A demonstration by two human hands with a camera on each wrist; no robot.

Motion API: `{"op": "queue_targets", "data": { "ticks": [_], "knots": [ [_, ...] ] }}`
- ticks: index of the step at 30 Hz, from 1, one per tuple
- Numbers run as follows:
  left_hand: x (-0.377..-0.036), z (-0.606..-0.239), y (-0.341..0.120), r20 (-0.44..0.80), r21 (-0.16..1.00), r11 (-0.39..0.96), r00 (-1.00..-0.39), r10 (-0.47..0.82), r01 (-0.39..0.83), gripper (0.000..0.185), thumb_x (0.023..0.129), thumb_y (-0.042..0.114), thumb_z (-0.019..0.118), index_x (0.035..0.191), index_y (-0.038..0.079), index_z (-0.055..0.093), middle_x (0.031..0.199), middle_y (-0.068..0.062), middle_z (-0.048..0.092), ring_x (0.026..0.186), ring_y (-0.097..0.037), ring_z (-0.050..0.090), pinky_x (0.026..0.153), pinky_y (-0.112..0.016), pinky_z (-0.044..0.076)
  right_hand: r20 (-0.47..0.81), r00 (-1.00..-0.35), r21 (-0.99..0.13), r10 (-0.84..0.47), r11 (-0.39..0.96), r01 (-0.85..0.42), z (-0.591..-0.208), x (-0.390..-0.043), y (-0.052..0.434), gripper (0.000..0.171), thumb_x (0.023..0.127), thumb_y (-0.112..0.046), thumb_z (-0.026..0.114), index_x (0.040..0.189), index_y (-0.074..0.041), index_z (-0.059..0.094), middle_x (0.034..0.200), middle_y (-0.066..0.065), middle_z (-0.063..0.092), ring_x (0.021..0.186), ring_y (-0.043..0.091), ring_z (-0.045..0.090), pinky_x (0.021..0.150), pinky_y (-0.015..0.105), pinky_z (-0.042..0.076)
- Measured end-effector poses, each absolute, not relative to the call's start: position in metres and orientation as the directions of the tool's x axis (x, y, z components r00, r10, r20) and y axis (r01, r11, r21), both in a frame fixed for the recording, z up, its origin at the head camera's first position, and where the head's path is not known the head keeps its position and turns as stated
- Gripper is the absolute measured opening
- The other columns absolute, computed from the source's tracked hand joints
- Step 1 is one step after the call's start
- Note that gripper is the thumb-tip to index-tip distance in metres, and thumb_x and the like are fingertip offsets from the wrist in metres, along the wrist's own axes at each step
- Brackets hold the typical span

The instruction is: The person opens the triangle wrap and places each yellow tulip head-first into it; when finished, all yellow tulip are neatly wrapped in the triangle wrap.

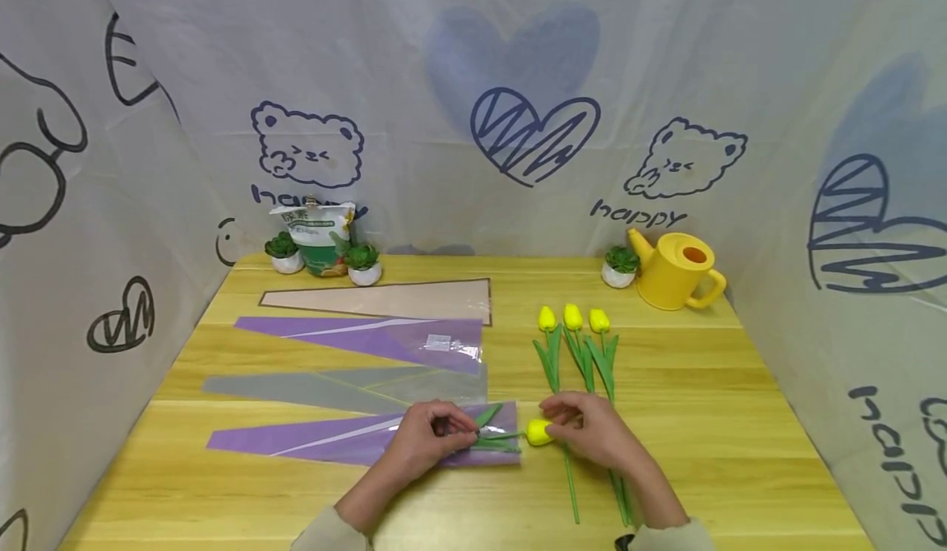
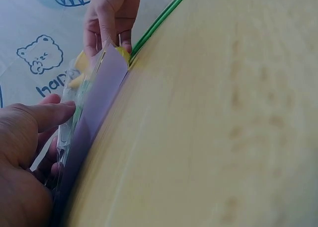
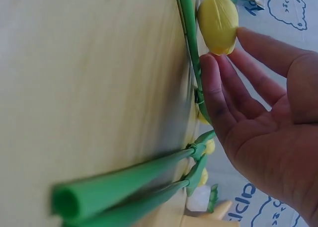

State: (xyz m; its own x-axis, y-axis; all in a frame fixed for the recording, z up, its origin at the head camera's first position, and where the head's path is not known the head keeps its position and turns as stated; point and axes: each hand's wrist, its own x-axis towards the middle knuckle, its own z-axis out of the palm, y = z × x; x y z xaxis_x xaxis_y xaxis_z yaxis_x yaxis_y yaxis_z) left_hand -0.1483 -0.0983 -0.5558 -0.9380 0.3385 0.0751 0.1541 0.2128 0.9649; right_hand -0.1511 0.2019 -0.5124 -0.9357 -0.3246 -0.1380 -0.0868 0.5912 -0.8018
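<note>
pinching purple sleeve (image 1: 318, 442) with left grip (image 1: 422, 436), right grip (image 1: 592, 429) touching yellow tulip (image 1: 536, 432), hold unclear, green stems (image 1: 571, 485) beneath

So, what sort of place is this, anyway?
Probably a mock flower-wrapping corner rather than a real shop: a light wooden table holds yellow tulips with green stems and flat purple plastic sleeves, while pale sheeting with dark-blue cartoon bears walls it in.
</note>
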Motion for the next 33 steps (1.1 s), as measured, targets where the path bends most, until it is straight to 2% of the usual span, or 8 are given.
{"op": "queue_targets", "data": {
  "ticks": [4, 9, 12, 18, 21, 26, 33],
  "knots": [
    [-0.149, -0.557, -0.098, 0.079, 0.965, 0.21, -0.935, 0.345, 0.159, 0.012, 0.082, 0.011, 0.087, 0.092, 0.01, 0.081, 0.084, -0.009, 0.072, 0.068, -0.004, 0.057, 0.06, -0.017, 0.044, -0.149, -0.916, -0.796, -0.372, 0.595, -0.112, -0.513, -0.152, 0.203, 0.028, 0.092, -0.015, 0.079, 0.118, -0.009, 0.074, 0.113, 0.004, 0.074, 0.094, 0.016, 0.065, 0.077, 0.023, 0.055],
    [-0.15, -0.556, -0.098, 0.068, 0.966, 0.212, -0.934, 0.35, 0.15, 0.012, 0.082, 0.011, 0.087, 0.092, 0.01, 0.081, 0.083, -0.007, 0.073, 0.066, -0.003, 0.059, 0.059, -0.016, 0.045, -0.15, -0.894, -0.776, -0.422, 0.611, -0.158, -0.514, -0.151, 0.203, 0.025, 0.09, -0.017, 0.081, 0.114, -0.013, 0.076, 0.103, -0.002, 0.072, 0.085, 0.011, 0.062, 0.071, 0.023, 0.053],
    [-0.15, -0.553, -0.099, 0.069, 0.966, 0.21, -0.938, 0.34, 0.148, 0.012, 0.081, 0.01, 0.087, 0.092, 0.01, 0.081, 0.084, -0.008, 0.074, 0.067, -0.003, 0.061, 0.06, -0.017, 0.048, -0.135, -0.895, -0.78, -0.425, 0.603, -0.168, -0.512, -0.151, 0.203, 0.023, 0.092, -0.019, 0.079, 0.114, -0.013, 0.077, 0.097, -0.003, 0.071, 0.08, 0.01, 0.061, 0.068, 0.024, 0.053],
    [-0.151, -0.546, -0.101, 0.111, 0.958, 0.214, -0.938, 0.33, 0.189, 0.014, 0.08, 0.009, 0.088, 0.092, 0.009, 0.081, 0.086, -0.011, 0.074, 0.07, -0.004, 0.061, 0.062, -0.017, 0.049, -0.107, -0.915, -0.824, -0.388, 0.55, -0.137, -0.507, -0.149, 0.2, 0.023, 0.096, -0.022, 0.075, 0.117, -0.012, 0.075, 0.104, 0.002, 0.074, 0.082, 0.014, 0.067, 0.068, 0.025, 0.056],
    [-0.15, -0.545, -0.1, 0.122, 0.953, 0.223, -0.937, 0.328, 0.203, 0.013, 0.08, 0.01, 0.088, 0.092, 0.011, 0.081, 0.086, -0.008, 0.074, 0.072, -0.004, 0.059, 0.063, -0.017, 0.048, -0.094, -0.921, -0.841, -0.377, 0.525, -0.129, -0.505, -0.147, 0.198, 0.023, 0.095, -0.021, 0.076, 0.116, -0.011, 0.074, 0.105, 0.004, 0.075, 0.083, 0.016, 0.069, 0.068, 0.026, 0.057],
    [-0.15, -0.542, -0.097, 0.125, 0.951, 0.228, -0.935, 0.331, 0.208, 0.014, 0.08, 0.01, 0.088, 0.091, 0.014, 0.081, 0.087, -0.002, 0.074, 0.075, -0.005, 0.061, 0.066, -0.018, 0.05, -0.084, -0.925, -0.85, -0.371, 0.511, -0.127, -0.506, -0.147, 0.193, 0.021, 0.094, -0.019, 0.078, 0.113, -0.011, 0.075, 0.104, 0.005, 0.075, 0.083, 0.013, 0.069, 0.069, 0.026, 0.058],
    [-0.149, -0.54, -0.095, 0.107, 0.953, 0.235, -0.939, 0.325, 0.19, 0.014, 0.08, 0.011, 0.088, 0.091, 0.015, 0.082, 0.088, -0.001, 0.074, 0.077, -0.006, 0.061, 0.068, -0.019, 0.05, -0.067, -0.92, -0.863, -0.387, 0.486, -0.142, -0.51, -0.147, 0.187, 0.021, 0.093, -0.019, 0.078, 0.111, -0.008, 0.075, 0.101, 0.007, 0.075, 0.08, 0.009, 0.068, 0.067, 0.025, 0.058]
  ]
}}
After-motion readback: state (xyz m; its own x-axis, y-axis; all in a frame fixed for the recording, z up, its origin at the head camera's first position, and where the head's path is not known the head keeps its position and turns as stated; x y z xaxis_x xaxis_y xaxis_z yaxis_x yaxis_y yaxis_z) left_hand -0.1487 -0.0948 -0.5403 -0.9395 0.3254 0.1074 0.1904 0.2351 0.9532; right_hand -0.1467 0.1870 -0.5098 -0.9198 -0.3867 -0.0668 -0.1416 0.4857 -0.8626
